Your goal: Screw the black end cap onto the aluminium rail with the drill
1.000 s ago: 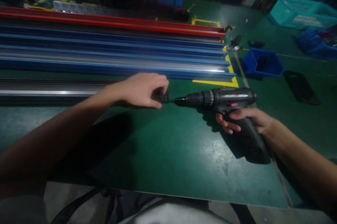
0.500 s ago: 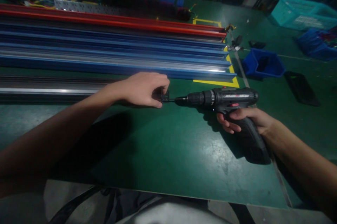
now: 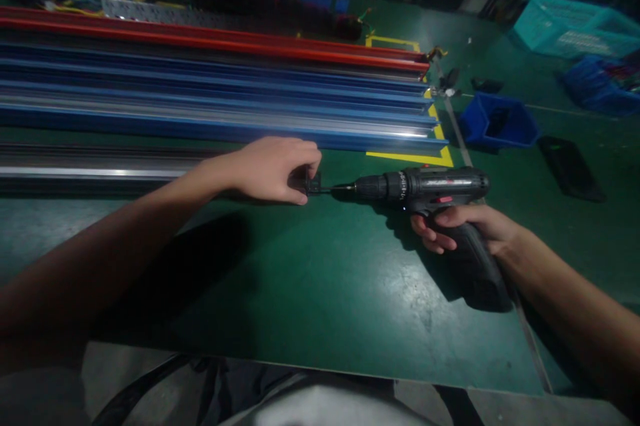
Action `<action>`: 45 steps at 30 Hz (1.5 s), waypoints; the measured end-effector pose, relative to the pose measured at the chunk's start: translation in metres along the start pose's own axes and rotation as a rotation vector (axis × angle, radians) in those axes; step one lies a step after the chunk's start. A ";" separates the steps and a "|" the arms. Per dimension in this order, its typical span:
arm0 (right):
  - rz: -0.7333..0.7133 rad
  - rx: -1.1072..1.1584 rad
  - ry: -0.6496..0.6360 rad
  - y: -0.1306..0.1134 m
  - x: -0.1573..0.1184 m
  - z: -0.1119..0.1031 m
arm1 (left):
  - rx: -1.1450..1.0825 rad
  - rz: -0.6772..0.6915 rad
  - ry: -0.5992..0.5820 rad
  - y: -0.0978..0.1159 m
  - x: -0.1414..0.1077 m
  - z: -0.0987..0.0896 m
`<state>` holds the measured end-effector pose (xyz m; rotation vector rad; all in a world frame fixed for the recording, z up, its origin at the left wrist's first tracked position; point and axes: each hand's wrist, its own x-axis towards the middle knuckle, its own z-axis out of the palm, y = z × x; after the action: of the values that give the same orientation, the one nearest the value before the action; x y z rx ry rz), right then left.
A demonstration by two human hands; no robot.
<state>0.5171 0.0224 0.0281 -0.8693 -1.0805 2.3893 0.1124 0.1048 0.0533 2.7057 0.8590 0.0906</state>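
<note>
My right hand (image 3: 455, 226) is wrapped round the grip of a black cordless drill (image 3: 425, 186), whose bit points left. The bit's tip meets a small black end piece (image 3: 313, 184) at the right end of a dark metal profile (image 3: 100, 173). My left hand (image 3: 277, 169) is closed over that end, thumb and fingers on either side of the end piece. Its palm hides part of the profile. Behind my left hand lie blue profiles (image 3: 225, 103) side by side, with a red profile (image 3: 225, 41) beyond them.
A blue bin (image 3: 500, 121) and a dark flat object (image 3: 571, 168) are to the right. Farther back are a teal crate (image 3: 575, 26) and another blue bin (image 3: 595, 89). Wires and a perforated metal strip (image 3: 145, 11) lie at the back left. Yellow tape (image 3: 410, 158) marks the green table (image 3: 325, 306).
</note>
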 end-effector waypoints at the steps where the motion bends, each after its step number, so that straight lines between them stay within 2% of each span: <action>1: 0.000 -0.004 0.004 0.000 0.000 0.000 | 0.000 0.000 0.000 0.000 0.000 0.000; 33: 0.012 -0.027 0.068 0.000 -0.002 0.001 | 0.010 -0.012 -0.006 0.002 0.001 -0.001; 45: 0.012 -0.026 0.024 -0.001 -0.001 0.000 | 0.007 0.006 0.002 0.000 0.000 0.000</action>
<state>0.5183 0.0222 0.0291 -0.9134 -1.1020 2.3733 0.1129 0.1047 0.0534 2.7150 0.8536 0.0920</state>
